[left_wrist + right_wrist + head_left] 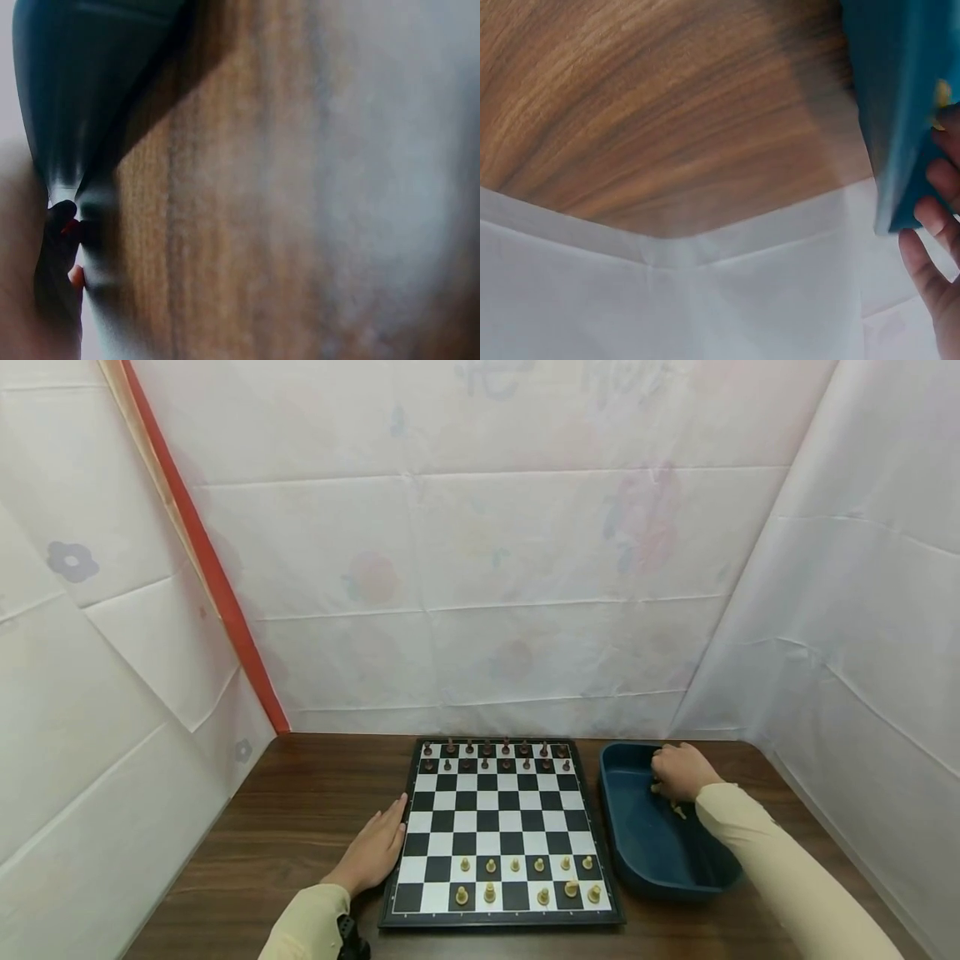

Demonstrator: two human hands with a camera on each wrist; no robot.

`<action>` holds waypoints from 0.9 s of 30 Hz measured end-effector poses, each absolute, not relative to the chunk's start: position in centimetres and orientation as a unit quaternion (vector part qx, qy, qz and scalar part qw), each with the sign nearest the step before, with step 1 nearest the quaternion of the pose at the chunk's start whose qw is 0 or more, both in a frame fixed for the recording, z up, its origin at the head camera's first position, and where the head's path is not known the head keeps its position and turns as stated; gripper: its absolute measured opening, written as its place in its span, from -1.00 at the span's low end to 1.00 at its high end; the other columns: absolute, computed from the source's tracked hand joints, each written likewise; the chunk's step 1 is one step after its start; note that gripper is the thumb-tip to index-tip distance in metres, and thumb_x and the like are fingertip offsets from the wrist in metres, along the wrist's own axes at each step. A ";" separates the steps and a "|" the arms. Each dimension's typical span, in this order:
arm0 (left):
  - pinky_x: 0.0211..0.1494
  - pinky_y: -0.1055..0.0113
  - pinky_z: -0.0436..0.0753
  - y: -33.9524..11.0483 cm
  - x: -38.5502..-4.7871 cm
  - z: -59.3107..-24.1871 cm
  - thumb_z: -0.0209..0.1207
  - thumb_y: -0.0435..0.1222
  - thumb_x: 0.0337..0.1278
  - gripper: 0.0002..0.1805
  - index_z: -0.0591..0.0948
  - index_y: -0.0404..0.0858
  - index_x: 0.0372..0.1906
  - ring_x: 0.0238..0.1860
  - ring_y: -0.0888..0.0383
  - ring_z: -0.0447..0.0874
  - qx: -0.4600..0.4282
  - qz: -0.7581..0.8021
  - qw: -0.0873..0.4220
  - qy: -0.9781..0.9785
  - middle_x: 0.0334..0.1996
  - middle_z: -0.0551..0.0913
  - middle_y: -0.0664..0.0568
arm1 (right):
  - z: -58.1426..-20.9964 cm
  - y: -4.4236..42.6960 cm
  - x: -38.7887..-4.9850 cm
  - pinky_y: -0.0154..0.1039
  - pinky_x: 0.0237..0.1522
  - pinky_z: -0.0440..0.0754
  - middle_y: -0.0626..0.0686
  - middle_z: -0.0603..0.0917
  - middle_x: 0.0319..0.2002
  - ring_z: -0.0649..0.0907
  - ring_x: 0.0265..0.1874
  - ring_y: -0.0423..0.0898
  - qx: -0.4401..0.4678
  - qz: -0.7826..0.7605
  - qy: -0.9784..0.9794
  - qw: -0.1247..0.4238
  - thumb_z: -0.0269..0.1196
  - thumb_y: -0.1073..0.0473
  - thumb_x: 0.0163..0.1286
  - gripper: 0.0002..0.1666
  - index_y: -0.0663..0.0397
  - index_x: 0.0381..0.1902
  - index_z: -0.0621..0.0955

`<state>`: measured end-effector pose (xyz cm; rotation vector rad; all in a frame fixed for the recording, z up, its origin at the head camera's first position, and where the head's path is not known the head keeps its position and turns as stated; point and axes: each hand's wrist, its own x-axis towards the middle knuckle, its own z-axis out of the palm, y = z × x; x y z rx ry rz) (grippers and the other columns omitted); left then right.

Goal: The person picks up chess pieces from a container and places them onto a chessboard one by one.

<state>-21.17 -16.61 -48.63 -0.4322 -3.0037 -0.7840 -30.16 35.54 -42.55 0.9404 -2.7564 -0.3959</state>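
Observation:
A chessboard [498,822] lies on the table, with dark red chess pieces [487,750] in two rows at its far end. Cream chess pieces [490,892] stand in two rows with gaps on the near side. My left hand [377,846] rests against the board's left edge, fingers straight. Inside a blue tray [652,860] to the right, my right hand [681,772] reaches down with bent fingers among loose cream pieces [678,811]. In the right wrist view a yellowish piece [943,94] is by the fingertips; whether they pinch it is hidden.
The brown wooden table [322,793] extends left of the board. White patterned sheets [480,652] enclose the table at the back and both sides. A red strip [217,568] runs down the left corner. The tray's right wall stands close to the right forearm.

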 end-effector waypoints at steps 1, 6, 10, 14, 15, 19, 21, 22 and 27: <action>0.44 -0.07 0.03 -16.6 -21.1 -48.6 -0.20 -0.29 0.48 -0.44 0.09 -0.44 0.44 0.41 -0.15 0.11 -0.137 -0.251 0.003 -0.958 0.39 0.19 -0.29 | -42.3 35.5 -30.1 -0.13 -0.56 0.42 -0.13 0.39 -0.68 0.46 -0.60 -0.08 0.319 -0.135 -0.933 0.102 0.47 0.15 -0.01 -0.52 -0.17 -0.82 0.38; 0.43 -0.08 0.04 -16.6 -21.1 -48.5 -0.20 -0.29 0.47 -0.44 0.10 -0.44 0.44 0.40 -0.18 0.11 -0.133 -0.252 0.005 -0.959 0.39 0.19 -0.32 | -40.8 35.0 -29.7 -0.04 -0.46 0.51 -0.12 0.37 -0.69 0.48 -0.62 -0.08 0.334 -0.136 -0.925 0.115 0.44 0.19 -0.01 -0.47 -0.15 -0.84 0.31; 0.43 -0.08 0.03 -16.5 -21.1 -48.5 -0.20 -0.28 0.47 -0.44 0.10 -0.45 0.44 0.41 -0.17 0.11 -0.133 -0.250 0.005 -0.959 0.39 0.19 -0.31 | -39.6 34.1 -28.9 -0.20 -0.55 0.32 -0.16 0.29 -0.68 0.35 -0.66 -0.17 0.362 -0.131 -0.914 0.129 0.47 0.14 0.00 -0.44 -0.19 -0.84 0.29; 0.43 -0.08 0.03 -16.5 -21.1 -48.6 -0.19 -0.28 0.47 -0.44 0.09 -0.45 0.44 0.41 -0.16 0.11 -0.133 -0.250 0.004 -0.959 0.39 0.19 -0.31 | -38.6 32.5 -28.1 -0.28 -0.56 0.14 -0.16 0.27 -0.66 0.28 -0.65 -0.19 0.387 -0.121 -0.901 0.154 0.47 0.10 0.01 -0.47 -0.19 -0.82 0.33; 0.43 -0.08 0.03 -16.6 -21.1 -48.6 -0.19 -0.28 0.47 -0.44 0.09 -0.45 0.44 0.41 -0.16 0.11 -0.132 -0.249 0.003 -0.959 0.39 0.19 -0.31 | -38.3 32.1 -28.0 -0.28 -0.56 0.12 -0.16 0.27 -0.66 0.27 -0.65 -0.19 0.392 -0.121 -0.898 0.160 0.47 0.10 0.03 -0.49 -0.19 -0.81 0.34; 0.44 -0.07 0.03 -16.6 -21.2 -48.8 -0.20 -0.27 0.47 -0.43 0.08 -0.44 0.44 0.41 -0.15 0.10 -0.128 -0.250 -0.001 -0.960 0.39 0.18 -0.30 | -37.1 30.2 -27.3 -0.27 -0.53 0.12 -0.15 0.32 -0.64 0.30 -0.62 -0.19 0.415 -0.131 -0.882 0.184 0.43 0.15 0.07 -0.61 -0.15 -0.77 0.45; 0.44 -0.06 0.02 -16.6 -21.3 -48.8 -0.21 -0.26 0.48 -0.43 0.07 -0.44 0.45 0.42 -0.15 0.10 -0.126 -0.251 -0.003 -0.960 0.40 0.18 -0.29 | -36.5 29.3 -26.9 -0.27 -0.53 0.10 -0.13 0.34 -0.63 0.28 -0.62 -0.18 0.425 -0.142 -0.873 0.194 0.39 0.20 0.07 -0.64 -0.14 -0.76 0.46; 0.44 -0.07 0.02 -16.6 -21.3 -48.8 -0.21 -0.26 0.48 -0.43 0.07 -0.44 0.45 0.42 -0.15 0.10 -0.126 -0.252 -0.004 -0.959 0.40 0.17 -0.29 | -36.3 28.9 -26.8 -0.28 -0.53 0.10 -0.13 0.36 -0.62 0.28 -0.61 -0.18 0.430 -0.148 -0.868 0.201 0.37 0.21 0.06 -0.65 -0.14 -0.76 0.46; 0.44 -0.07 0.01 -16.6 -21.4 -48.9 -0.21 -0.26 0.48 -0.43 0.07 -0.45 0.45 0.42 -0.15 0.08 -0.129 -0.254 -0.002 -0.959 0.40 0.17 -0.29 | -35.6 26.7 -26.0 -0.27 -0.55 0.09 -0.10 0.40 -0.59 0.29 -0.60 -0.16 0.450 -0.169 -0.850 0.214 0.32 0.24 0.08 -0.68 -0.13 -0.76 0.48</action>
